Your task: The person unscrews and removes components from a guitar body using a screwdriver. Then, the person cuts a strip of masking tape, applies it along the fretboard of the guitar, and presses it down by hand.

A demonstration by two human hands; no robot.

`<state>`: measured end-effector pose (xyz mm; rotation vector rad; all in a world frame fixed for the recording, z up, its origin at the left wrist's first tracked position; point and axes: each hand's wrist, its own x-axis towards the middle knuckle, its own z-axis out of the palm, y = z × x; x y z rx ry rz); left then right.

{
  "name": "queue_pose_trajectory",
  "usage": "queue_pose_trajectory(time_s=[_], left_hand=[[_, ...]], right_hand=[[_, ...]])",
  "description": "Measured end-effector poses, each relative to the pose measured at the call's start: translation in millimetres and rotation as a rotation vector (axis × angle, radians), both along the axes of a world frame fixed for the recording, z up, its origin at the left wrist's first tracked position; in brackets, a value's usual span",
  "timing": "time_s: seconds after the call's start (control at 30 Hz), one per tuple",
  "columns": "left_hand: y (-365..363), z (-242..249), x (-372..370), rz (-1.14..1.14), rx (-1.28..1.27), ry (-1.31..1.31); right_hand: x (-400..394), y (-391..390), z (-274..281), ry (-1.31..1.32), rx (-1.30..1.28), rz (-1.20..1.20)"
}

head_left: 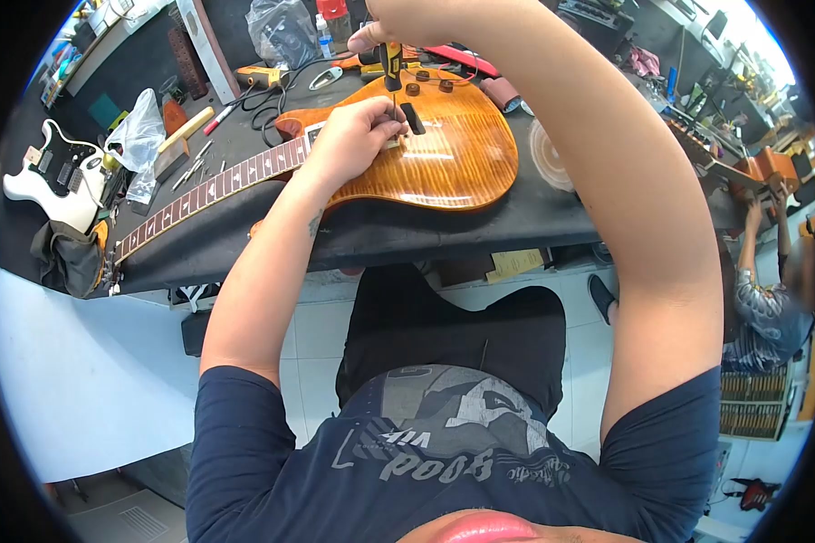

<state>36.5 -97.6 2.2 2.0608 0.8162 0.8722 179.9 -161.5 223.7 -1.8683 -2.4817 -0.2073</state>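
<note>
Head view: screwdriver (pixel 392 68) inside guitar's (pixel 466 158) edge.

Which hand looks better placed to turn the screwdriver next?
Right, most likely: the right hand is at the handle end of the screwdriver, above the guitar. The left hand is lower, fingers by the shaft, better suited to steadying.
</note>
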Motion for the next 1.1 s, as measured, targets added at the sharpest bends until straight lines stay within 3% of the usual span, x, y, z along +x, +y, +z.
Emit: queue_pose_trajectory(time_s=[0.03,0.1,0.17,0.27,0.43,0.53,0.6,0.7,0.8,0.9,0.97,1.03,1.1], left_hand=[[0.1,-0.6,-0.2,0.002,-0.012,-0.002],[1.2,-1.7,-0.2,0.011,-0.035,-0.014],[4.9,-4.2,-1.4,0.006,-0.083,-0.034],[0.2,5.3,-1.1,0.015,-0.140,0.017],[-3.3,9.3,-0.1,0.015,-0.150,0.039],[-4.2,7.8,-1.6,0.018,-0.139,-0.002],[-3.1,2.6,-1.6,0.029,-0.132,-0.060],[-0.3,2.2,-0.7,0.019,-0.171,-0.061],[-2.3,8.4,-0.5,0.008,-0.191,0.002],[-2.0,7.4,-0.1,0.011,-0.170,0.012],[-0.9,7.2,-0.5,0.008,-0.166,0.004],[-1.4,2.5,-2.9,0.013,-0.156,-0.005],[0.7,0.5,-3.5,0.005,-0.120,0.000]], right_hand=[[-2.9,1.7,-0.4,-0.015,0.021,-0.039],[17.9,-21.2,-1.8,0.085,0.095,0.274],[22.3,-20.5,0.6,0.109,0.029,0.393],[8.3,12.4,4.7,0.032,-0.129,0.224],[-12.6,5.7,0.3,-0.025,-0.013,-0.098],[0.4,23.7,-4.3,0.014,-0.048,0.019],[16.5,32.6,-15.4,-0.032,0.107,0.459],[20.1,31.7,-6.0,-0.047,-0.029,0.449],[-13.0,8.2,1.9,-0.106,-0.037,-0.009],[-13.7,9.4,-0.5,-0.119,0.022,-0.070],[14.8,11.6,-10.4,0.000,0.137,0.361],[21.9,28.1,-18.3,0.072,0.115,0.537],[14.6,47.6,-20.0,0.096,-0.014,0.436]])
